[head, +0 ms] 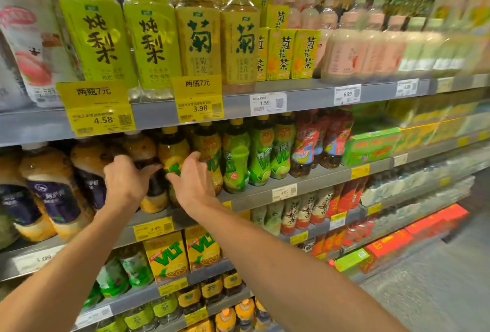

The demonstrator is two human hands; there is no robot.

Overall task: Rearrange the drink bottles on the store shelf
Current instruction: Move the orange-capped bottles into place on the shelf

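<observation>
On the middle shelf (pixel 326 175) stands a row of drink bottles. My left hand (pixel 127 180) is wrapped around a dark bottle (pixel 155 199) that has a brown top and an orange base, thumb across its front. Right beside it, my right hand (pixel 193 180) closes around a yellow-capped lemon tea bottle (pixel 173 150), with the thumb low on its green label and the fingers reaching behind it. Both bottles stand upright at the shelf's front edge, touching each other. More lemon tea bottles (pixel 208 143) and green-labelled bottles (pixel 236 156) follow to the right.
Left of my hands are several dark-labelled bottles (pixel 53 194). The shelf above (pixel 313 98) carries tall yellow-green tea bottles (pixel 98 37) and hanging yellow price tags (pixel 198 98). Below are lemon tea cartons (pixel 167 260). Red-labelled bottles (pixel 305 146) and green boxes (pixel 371 146) sit further right.
</observation>
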